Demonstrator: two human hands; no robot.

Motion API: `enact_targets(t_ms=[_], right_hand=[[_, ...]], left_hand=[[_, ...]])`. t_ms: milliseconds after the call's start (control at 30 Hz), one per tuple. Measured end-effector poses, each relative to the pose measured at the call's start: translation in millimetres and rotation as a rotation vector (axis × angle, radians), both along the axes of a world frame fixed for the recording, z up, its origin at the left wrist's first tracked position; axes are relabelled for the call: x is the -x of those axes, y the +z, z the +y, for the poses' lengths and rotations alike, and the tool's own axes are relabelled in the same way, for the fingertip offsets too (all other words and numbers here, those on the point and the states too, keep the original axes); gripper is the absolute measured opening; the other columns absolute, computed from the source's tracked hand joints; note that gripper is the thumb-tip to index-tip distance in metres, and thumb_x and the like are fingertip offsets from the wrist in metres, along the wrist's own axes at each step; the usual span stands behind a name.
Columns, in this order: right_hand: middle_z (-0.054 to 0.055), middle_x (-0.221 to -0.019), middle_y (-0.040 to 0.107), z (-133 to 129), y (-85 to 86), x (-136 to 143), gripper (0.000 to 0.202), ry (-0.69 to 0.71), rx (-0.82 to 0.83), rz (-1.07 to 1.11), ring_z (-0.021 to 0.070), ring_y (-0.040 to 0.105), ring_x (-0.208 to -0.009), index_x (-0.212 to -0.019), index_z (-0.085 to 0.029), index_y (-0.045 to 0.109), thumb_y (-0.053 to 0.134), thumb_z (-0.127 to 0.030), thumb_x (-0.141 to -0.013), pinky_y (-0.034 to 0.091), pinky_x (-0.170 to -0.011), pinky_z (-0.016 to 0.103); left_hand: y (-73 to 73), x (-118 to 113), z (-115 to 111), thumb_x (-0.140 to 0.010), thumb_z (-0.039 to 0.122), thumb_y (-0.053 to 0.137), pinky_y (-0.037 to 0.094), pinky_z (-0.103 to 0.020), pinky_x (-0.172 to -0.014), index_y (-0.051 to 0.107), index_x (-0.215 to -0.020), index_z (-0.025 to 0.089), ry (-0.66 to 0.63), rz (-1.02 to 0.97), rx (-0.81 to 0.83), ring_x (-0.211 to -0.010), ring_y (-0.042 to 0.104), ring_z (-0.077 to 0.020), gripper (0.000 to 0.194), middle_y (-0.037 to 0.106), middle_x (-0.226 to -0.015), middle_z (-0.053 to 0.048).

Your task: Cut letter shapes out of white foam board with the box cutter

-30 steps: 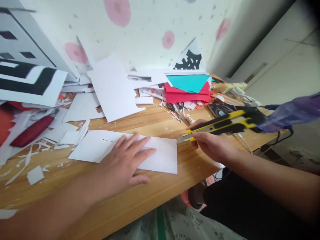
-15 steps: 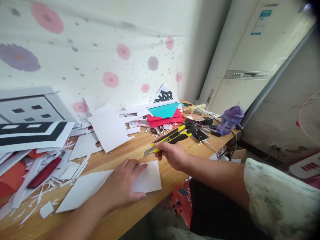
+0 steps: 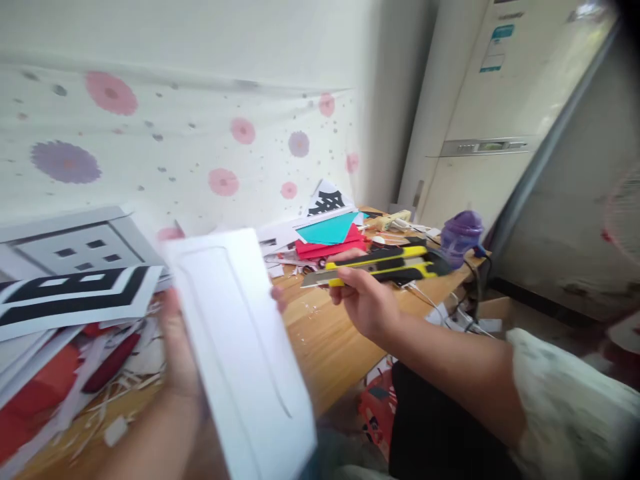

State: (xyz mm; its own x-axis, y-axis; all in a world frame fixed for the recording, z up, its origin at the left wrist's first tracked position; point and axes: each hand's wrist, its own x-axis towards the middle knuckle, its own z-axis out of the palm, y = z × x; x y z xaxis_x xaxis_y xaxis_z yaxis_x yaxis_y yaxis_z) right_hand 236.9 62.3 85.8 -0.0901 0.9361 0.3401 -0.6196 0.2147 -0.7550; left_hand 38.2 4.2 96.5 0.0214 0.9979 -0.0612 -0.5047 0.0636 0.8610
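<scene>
My left hand point(image 3: 183, 353) grips a long white board point(image 3: 240, 353) by its edges, raised above the table and tilted up toward me. Two long lines, bent at their upper ends, run down its face. The thumb shows at the left edge and fingertips at the right; the rest of the hand is behind the board. My right hand point(image 3: 370, 300) is closed round a yellow and black utility knife point(image 3: 385, 263), its blade out and pointing left, a short way to the right of the board.
The wooden table point(image 3: 320, 347) carries white paper scraps point(image 3: 110, 393), black-and-white printed sheets point(image 3: 90, 293), a dark red handle-like object point(image 3: 111, 363), red sheets point(image 3: 330, 248) and a teal sheet point(image 3: 327, 230). A purple bottle point(image 3: 457, 237) and cables stand at the right end.
My left hand has lifted the white board off the table and turned its lined face toward me. The knife has moved slightly right and lies more level in my right hand.
</scene>
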Motion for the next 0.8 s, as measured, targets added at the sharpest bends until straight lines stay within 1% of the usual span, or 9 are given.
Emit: enact_targets(t_ms=[67, 167, 200, 267, 333, 400, 500, 633, 800], right_hand=[[-0.002, -0.066, 0.060, -6, -3.1, -3, 0.013, 0.011, -0.133, -0.089, 0.0111, 0.054, -0.053, -0.080, -0.018, 0.062, 0.066, -0.027, -0.072, 0.042, -0.047, 0.024], [0.000, -0.074, 0.061, -4, -16.3, -6, 0.014, 0.065, -0.212, -0.249, 0.0121, 0.056, -0.060, -0.089, -0.020, 0.060, 0.064, -0.028, -0.077, 0.045, -0.052, 0.025], [0.000, -0.074, 0.060, -2, -21.7, -6, 0.015, 0.080, -0.221, -0.309, 0.0119, 0.056, -0.060, -0.091, -0.021, 0.060, 0.063, -0.028, -0.078, 0.046, -0.053, 0.025], [-0.001, -0.072, 0.059, 2, -30.6, -4, 0.019, 0.097, -0.245, -0.432, 0.0113, 0.055, -0.059, -0.096, -0.021, 0.058, 0.062, -0.030, -0.080, 0.046, -0.053, 0.024], [-0.001, -0.072, 0.058, 3, -35.1, -2, 0.022, 0.093, -0.290, -0.535, 0.0110, 0.055, -0.058, -0.098, -0.021, 0.056, 0.062, -0.031, -0.080, 0.047, -0.053, 0.024], [-0.001, -0.073, 0.058, 4, -36.2, 1, 0.023, 0.044, -0.357, -0.611, 0.0112, 0.056, -0.060, -0.099, -0.022, 0.055, 0.063, -0.031, -0.079, 0.048, -0.055, 0.025], [0.000, -0.078, 0.061, 4, -36.9, 9, 0.022, -0.078, -0.461, -0.698, 0.0125, 0.059, -0.064, -0.098, -0.023, 0.056, 0.063, -0.028, -0.078, 0.049, -0.058, 0.025], [0.000, -0.083, 0.064, 1, -38.0, 27, 0.024, -0.296, -0.554, -0.759, 0.0133, 0.061, -0.066, -0.098, -0.026, 0.058, 0.063, -0.020, -0.075, 0.050, -0.058, 0.025], [0.001, -0.081, 0.066, -5, -29.6, 41, 0.030, -0.460, -0.752, -0.845, 0.0143, 0.063, -0.067, -0.101, -0.024, 0.056, 0.067, -0.024, -0.073, 0.051, -0.060, 0.024]], left_hand=[[-21.0, -11, 2, -0.069, 0.077, 0.036, 0.051, -0.047, -0.076, 0.056, -0.119, 0.015, -0.062, -0.168, 0.116, -0.092, 0.063, -0.0345, 0.082, 0.069, -0.103, -0.014], [-55.3, -11, 12, -0.069, 0.073, 0.043, 0.049, -0.046, -0.078, 0.058, -0.116, 0.008, -0.202, -0.245, 0.166, -0.089, 0.065, -0.0353, 0.081, 0.067, -0.105, -0.019], [-63.4, -8, 14, -0.070, 0.070, 0.045, 0.049, -0.046, -0.080, 0.058, -0.116, 0.008, -0.213, -0.237, 0.168, -0.091, 0.064, -0.0350, 0.079, 0.066, -0.106, -0.020], [-72.6, 0, 17, -0.074, 0.054, 0.057, 0.049, -0.042, -0.081, 0.060, -0.111, 0.007, -0.148, -0.157, 0.169, -0.089, 0.065, -0.0314, 0.060, 0.068, -0.100, -0.019], [-74.3, 6, 16, -0.075, 0.036, 0.065, 0.049, -0.038, -0.078, 0.063, -0.105, 0.010, -0.031, -0.057, 0.151, -0.083, 0.066, -0.0273, 0.040, 0.070, -0.093, -0.015], [-72.1, 8, 13, -0.073, 0.026, 0.068, 0.050, -0.036, -0.075, 0.063, -0.101, 0.012, 0.073, 0.005, 0.126, -0.078, 0.067, -0.0242, 0.032, 0.071, -0.089, -0.011], [-66.6, 6, 8, -0.071, 0.023, 0.069, 0.050, -0.035, -0.075, 0.063, -0.100, 0.014, 0.146, 0.040, 0.102, -0.078, 0.067, -0.0228, 0.031, 0.071, -0.089, -0.009], [-60.0, 2, 3, -0.072, 0.025, 0.069, 0.048, -0.034, -0.082, 0.065, -0.097, 0.013, 0.241, 0.082, 0.052, -0.088, 0.065, -0.0234, 0.028, 0.071, -0.093, -0.010], [-57.6, -2, -4, -0.077, 0.033, 0.066, 0.049, -0.034, -0.080, 0.065, -0.098, 0.016, 0.340, 0.061, 0.001, -0.086, 0.066, -0.0227, 0.028, 0.071, -0.092, -0.008]])
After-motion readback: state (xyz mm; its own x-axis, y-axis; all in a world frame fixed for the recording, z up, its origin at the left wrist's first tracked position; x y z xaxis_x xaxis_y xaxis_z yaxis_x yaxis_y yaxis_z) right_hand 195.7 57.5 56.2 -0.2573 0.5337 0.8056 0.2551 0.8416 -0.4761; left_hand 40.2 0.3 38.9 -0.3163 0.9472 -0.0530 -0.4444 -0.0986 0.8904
